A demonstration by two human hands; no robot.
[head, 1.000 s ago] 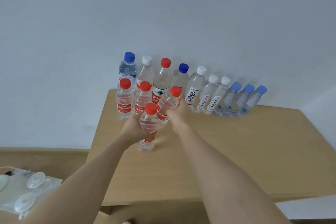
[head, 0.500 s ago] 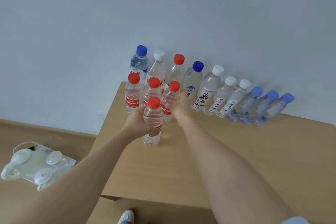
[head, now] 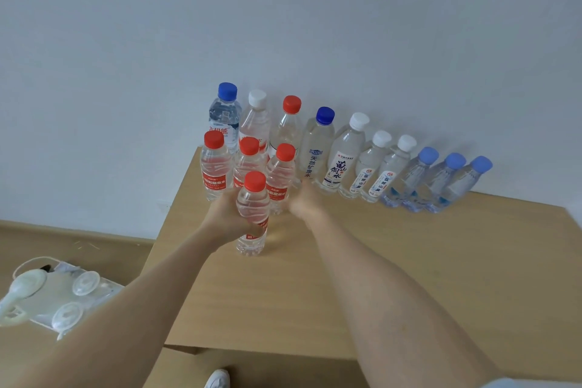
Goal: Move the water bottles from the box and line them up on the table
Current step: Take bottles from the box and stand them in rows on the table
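A wooden table (head: pixel 393 277) carries a back row of several water bottles (head: pixel 341 154) along the white wall, with blue, white and red caps. In front of it at the left stand three red-capped bottles (head: pixel 215 167). My left hand (head: pixel 226 220) grips a fourth red-capped bottle (head: pixel 253 198), upright, with its base on the table in front of those three. My right hand (head: pixel 304 200) holds the right side of the rightmost front bottle (head: pixel 281 173), fingers partly hidden behind it. The box is out of view.
On the floor at the lower left lies a white plastic bundle with suction cups (head: pixel 53 296). A white shoe tip (head: pixel 217 379) shows below the table's near edge. The table's left edge runs close to my left forearm.
The right-hand bottle, tilted one second ago, now stands upright next to the other two red-capped ones. The left-hand bottle has stayed in front of them. The camera has swung left.
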